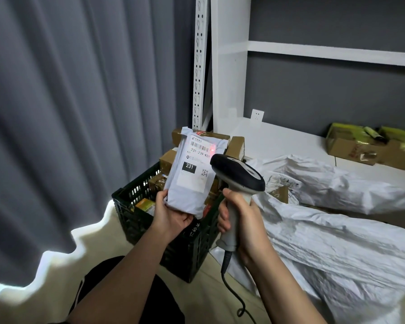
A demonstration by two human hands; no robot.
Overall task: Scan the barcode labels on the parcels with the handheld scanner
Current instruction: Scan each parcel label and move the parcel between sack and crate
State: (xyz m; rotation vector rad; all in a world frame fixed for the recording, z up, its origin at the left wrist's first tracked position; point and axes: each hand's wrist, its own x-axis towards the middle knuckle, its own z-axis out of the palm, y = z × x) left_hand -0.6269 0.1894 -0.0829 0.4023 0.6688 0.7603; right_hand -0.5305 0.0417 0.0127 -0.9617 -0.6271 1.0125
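Head camera view looking down at two bare forearms reaching into the middle of the frame. The left hand [171,212] grips the bottom edge of one grey poly mailer parcel [193,174], held upright at centre, thumb in front and fingers curled behind it. One white shipping label [198,160] on the mailer faces the camera, showing one barcode [199,145] near its top, the text 231-239-K01, a black box reading 231 and one small QR code. A red light spot [212,150] sits just right of the barcode. The right hand [242,220] is wrapped around the grey handle of one handheld scanner [237,176], its black head just right of the mailer; one cable [234,288] trails toward the bottom edge. Behind the mailer, one black plastic crate [150,220] holds several brown cardboard parcels [235,146]. Right of centre lie white woven sacks [337,242]; one white shelving unit [290,50] fills the upper right, grey curtains [68,101] the left
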